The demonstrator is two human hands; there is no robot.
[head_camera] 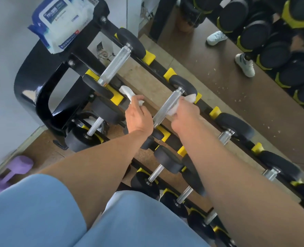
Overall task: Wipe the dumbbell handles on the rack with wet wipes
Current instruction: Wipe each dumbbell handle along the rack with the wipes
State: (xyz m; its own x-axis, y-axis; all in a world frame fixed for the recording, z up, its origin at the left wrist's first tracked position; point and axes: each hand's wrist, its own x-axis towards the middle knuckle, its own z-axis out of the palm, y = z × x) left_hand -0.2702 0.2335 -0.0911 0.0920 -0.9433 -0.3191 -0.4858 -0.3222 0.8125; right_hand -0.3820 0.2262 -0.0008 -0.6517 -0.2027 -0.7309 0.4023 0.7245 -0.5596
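Around the knurled dumbbell handle point(167, 106) on the rack's point(203, 106) top tier, our right hand point(185, 114) closed with a wet wipe point(190, 98); just left, our left hand point(137, 116) pinched another wipe point(128, 92).

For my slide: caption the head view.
Both hands hold wipes at a racked dumbbell handle.

Both forearms bare — no sleeves, watch or rings on the left hand point(137, 116) or right hand point(184, 114). Light blue shorts point(40, 211) cover the thighs — plain, smooth fabric, unmarked.
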